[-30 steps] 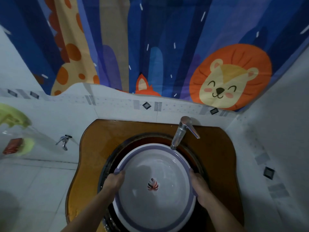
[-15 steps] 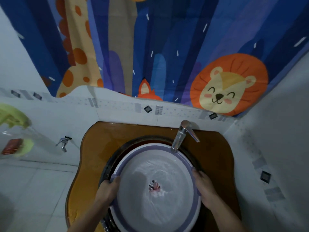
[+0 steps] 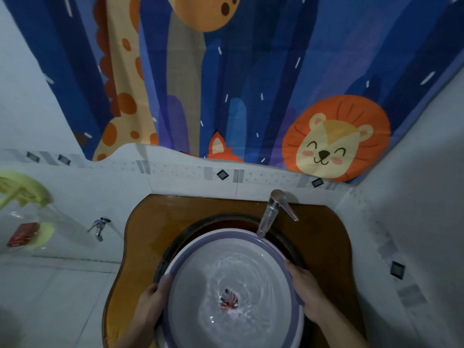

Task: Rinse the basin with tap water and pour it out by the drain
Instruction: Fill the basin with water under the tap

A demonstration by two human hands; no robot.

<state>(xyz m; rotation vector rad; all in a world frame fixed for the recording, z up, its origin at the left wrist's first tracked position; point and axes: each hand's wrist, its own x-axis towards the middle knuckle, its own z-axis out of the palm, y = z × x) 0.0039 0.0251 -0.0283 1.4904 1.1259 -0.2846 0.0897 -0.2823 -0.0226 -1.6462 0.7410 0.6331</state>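
Observation:
A white plastic basin [image 3: 200, 257] with a purple rim and a leaf print on its bottom rests inside the dark round sink [image 3: 226, 219] of an amber counter. Rippling water swirls in the basin around the leaf print. My left hand [image 3: 150, 302] grips the rim on the left side. My right hand [image 3: 307, 292] grips the rim on the right. The chrome tap [image 3: 270, 213] stands behind the basin, its spout just over the far rim. The sink's drain is hidden under the basin.
The amber counter [image 3: 313, 237] surrounds the sink. A second small wall tap [image 3: 98, 226] sticks out at the left. A yellow-green shelf [image 3: 22, 192] and a red box [image 3: 22, 233] sit far left. A patterned curtain [image 3: 251, 84] hangs behind; a white wall closes the right side.
Water has come into the basin and now ripples over the leaf print. Both hands have stayed on the rim, and the view has tilted upward.

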